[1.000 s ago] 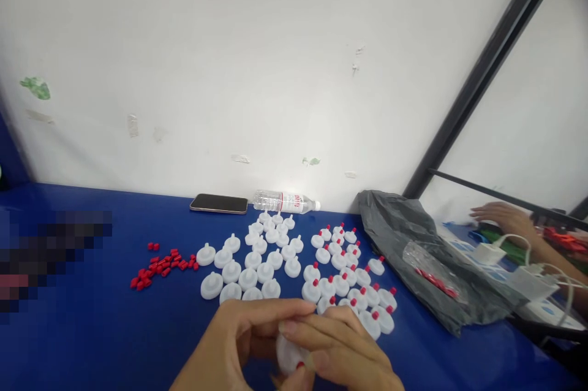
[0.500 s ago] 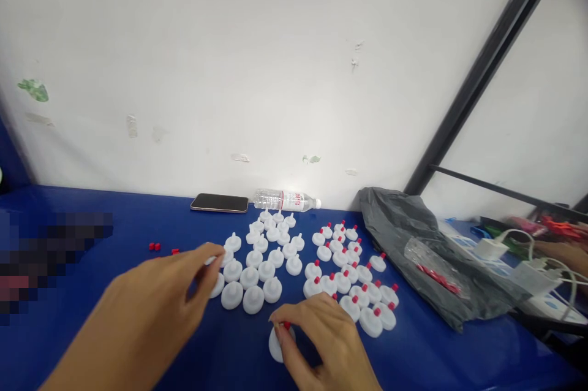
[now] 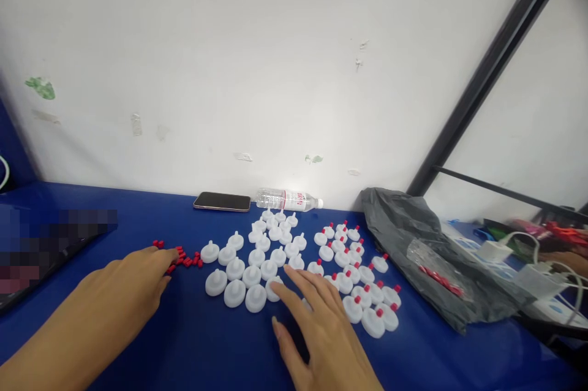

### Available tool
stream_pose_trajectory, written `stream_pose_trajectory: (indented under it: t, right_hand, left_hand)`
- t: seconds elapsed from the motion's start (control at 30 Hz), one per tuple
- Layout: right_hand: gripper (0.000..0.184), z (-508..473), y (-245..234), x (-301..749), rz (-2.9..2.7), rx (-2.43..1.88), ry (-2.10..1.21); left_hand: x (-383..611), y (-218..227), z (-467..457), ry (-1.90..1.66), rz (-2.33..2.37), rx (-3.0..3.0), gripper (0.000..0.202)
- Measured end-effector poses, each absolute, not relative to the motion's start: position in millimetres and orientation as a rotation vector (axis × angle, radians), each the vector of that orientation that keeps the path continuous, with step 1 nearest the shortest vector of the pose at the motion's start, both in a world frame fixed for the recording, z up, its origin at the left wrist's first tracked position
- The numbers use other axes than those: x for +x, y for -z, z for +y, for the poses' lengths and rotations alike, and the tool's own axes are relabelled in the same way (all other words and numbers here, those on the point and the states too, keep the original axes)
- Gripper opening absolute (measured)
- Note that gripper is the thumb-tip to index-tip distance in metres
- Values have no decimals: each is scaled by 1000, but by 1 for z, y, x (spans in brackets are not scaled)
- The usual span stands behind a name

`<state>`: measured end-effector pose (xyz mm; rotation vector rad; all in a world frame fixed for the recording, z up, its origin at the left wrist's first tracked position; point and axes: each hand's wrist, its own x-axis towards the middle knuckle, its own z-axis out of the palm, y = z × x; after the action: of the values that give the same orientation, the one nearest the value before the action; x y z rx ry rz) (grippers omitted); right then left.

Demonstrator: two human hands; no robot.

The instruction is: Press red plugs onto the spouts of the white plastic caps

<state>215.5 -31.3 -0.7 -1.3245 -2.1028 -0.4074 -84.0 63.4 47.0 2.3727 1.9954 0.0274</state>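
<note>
My left hand (image 3: 131,280) is at a small pile of red caps (image 3: 187,261) on the left. Its thumb and index finger stand apart, with a red cap between their tips; whether they touch it I cannot tell. My right hand (image 3: 316,320) is open, fingers spread, its index fingertip by one of the white nozzle caps (image 3: 255,298). These round white pieces stand spout up in a loose group in the middle. White pieces with red tips (image 3: 373,322) form a second group to the right of them. My right hand hides part of both groups.
A phone (image 3: 222,201) and a clear plastic bottle (image 3: 289,200) lie along the wall. On the right, a grey plastic bag (image 3: 399,225) has a clear bag of red pieces (image 3: 441,280) on it. White chargers and cables (image 3: 535,274) lie beyond.
My left hand has moved left, from the white nozzle caps to the red caps. My right hand has opened, letting go of a red-tipped white piece, and shifted slightly up.
</note>
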Motion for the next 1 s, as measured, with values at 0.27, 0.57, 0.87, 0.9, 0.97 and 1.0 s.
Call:
stream_pose_trajectory:
  t: [0.27,0.57,0.87,0.9,0.97,1.0]
  right_hand:
    - [35,-29,0,212,-2142,-1235,423]
    - [36,-31,-2,211,-2135,-1230,322]
    - [30,-28,6,212,-2131,-1222,304]
    - [28,-28,6,212,-2131,-1210,285]
    - [26,-28,6,212,-2143,-1188,260]
    - [26,-28,5,213,-2151,-1179,260]
  left_hand:
    - [-83,-45,59,112,2004,2426,51]
    - [-73,-48,54,185,2005,2438,50]
    - [-54,-61,48,306,1960,2430,44]
    - [-53,-62,47,308,1948,2434,43]
    - [-50,-63,46,300,1928,2436,41]
    - [-50,-63,46,296,1921,2433,40]
